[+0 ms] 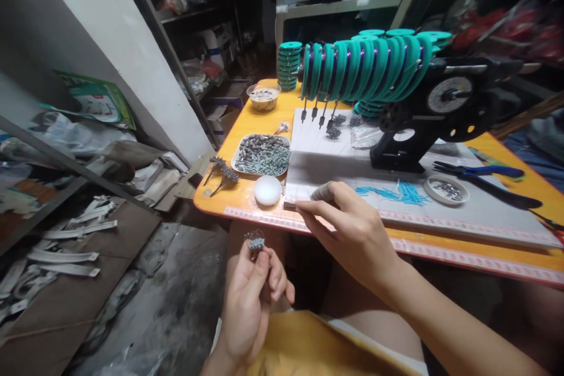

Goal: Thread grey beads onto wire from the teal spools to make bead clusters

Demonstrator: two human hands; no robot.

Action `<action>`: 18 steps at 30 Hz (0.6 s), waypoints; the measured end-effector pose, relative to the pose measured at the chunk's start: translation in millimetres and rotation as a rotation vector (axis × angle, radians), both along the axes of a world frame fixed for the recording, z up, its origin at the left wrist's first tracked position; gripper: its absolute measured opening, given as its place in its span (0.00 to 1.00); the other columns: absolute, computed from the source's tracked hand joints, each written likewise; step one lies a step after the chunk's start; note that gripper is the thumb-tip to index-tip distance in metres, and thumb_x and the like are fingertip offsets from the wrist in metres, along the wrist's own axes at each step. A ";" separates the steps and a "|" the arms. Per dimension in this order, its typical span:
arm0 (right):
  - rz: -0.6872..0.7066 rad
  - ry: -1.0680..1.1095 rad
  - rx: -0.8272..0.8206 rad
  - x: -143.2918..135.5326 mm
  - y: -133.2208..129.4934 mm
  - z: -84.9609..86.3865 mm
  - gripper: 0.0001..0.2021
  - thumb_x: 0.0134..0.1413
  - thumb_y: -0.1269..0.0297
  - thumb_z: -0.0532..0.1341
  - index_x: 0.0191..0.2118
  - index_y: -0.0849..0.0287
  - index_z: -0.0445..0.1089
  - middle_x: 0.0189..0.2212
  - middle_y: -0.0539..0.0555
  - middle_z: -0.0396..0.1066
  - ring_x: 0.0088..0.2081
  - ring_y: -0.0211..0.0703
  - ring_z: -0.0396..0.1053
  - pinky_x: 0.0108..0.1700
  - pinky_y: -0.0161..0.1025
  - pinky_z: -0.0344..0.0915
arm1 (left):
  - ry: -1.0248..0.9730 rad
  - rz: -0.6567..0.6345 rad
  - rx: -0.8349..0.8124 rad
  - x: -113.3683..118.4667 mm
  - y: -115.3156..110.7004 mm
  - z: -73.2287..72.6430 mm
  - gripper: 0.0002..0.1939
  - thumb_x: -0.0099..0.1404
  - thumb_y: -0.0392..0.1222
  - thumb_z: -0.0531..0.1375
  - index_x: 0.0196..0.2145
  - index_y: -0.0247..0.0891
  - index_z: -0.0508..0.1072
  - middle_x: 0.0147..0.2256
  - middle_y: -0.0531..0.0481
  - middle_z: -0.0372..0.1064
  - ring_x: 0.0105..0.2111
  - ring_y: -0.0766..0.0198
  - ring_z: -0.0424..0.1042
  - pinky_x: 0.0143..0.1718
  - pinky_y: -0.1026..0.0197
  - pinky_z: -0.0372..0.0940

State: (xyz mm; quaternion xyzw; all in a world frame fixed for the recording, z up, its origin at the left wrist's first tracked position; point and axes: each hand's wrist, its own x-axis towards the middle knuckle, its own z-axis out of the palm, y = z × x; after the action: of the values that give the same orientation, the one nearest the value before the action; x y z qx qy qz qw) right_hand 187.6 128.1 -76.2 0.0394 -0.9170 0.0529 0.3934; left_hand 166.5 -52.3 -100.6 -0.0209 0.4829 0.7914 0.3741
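Observation:
My left hand (253, 299) is low in front of the table, its thumb and fingers closed round a bundle of small pieces with blue-grey tips (256, 242). Over the table's front edge is my right hand (348, 223), thumb and fingers brought together; anything between the fingertips is too small to make out. A grey covering is on one of its fingers. Just left of that hand sits a round white lid-like disc (267, 190). Behind the disc, a tray (232, 165) holds grey and blue-green pieces. Blue sticks (403, 192) lie right of my right hand.
A black machine (399, 144) with a row of green spools (365, 70) stands on the orange table (215, 194). Black-handled pliers (497, 188) lie at the right near a small dish of metal bits (467, 195). Dark bundles (227, 173) rest at the left edge.

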 end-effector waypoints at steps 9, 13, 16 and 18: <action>0.009 0.012 0.036 -34.8 -11.2 -14.0 0.13 0.63 0.69 0.55 0.30 0.67 0.73 0.33 0.56 0.59 0.39 0.24 0.44 0.41 0.26 0.35 | -0.008 -0.028 0.004 6.8 1.7 1.8 0.22 0.62 0.52 0.58 0.37 0.36 0.50 0.22 0.59 0.51 0.19 0.82 0.57 0.25 0.71 0.62; 0.001 -0.035 0.065 -28.6 -9.3 -13.0 0.10 0.60 0.69 0.59 0.29 0.67 0.73 0.33 0.56 0.59 0.39 0.24 0.44 0.41 0.28 0.34 | -0.022 -0.035 0.007 4.8 -0.1 -0.5 0.19 0.64 0.50 0.56 0.36 0.35 0.50 0.23 0.59 0.50 0.20 0.82 0.57 0.25 0.71 0.62; -0.028 -0.040 0.060 -25.7 -7.8 -11.9 0.09 0.59 0.71 0.59 0.30 0.66 0.74 0.33 0.55 0.59 0.39 0.24 0.44 0.41 0.28 0.33 | -0.032 -0.038 0.014 2.8 -1.0 -1.6 0.18 0.65 0.49 0.54 0.35 0.35 0.48 0.23 0.59 0.49 0.20 0.82 0.56 0.25 0.70 0.63; -0.037 -0.034 0.057 -27.5 -8.2 -12.6 0.10 0.60 0.71 0.57 0.31 0.65 0.74 0.33 0.55 0.59 0.39 0.24 0.43 0.41 0.28 0.33 | -0.030 -0.040 0.014 2.3 -1.5 -2.2 0.17 0.65 0.49 0.54 0.35 0.35 0.48 0.23 0.59 0.50 0.20 0.82 0.56 0.25 0.71 0.63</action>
State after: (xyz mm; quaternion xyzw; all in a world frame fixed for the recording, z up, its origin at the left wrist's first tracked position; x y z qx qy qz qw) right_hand 160.1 119.9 -88.7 0.0326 -0.9253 0.0200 0.3774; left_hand 168.8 -53.8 -102.8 -0.0204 0.4719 0.7867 0.3974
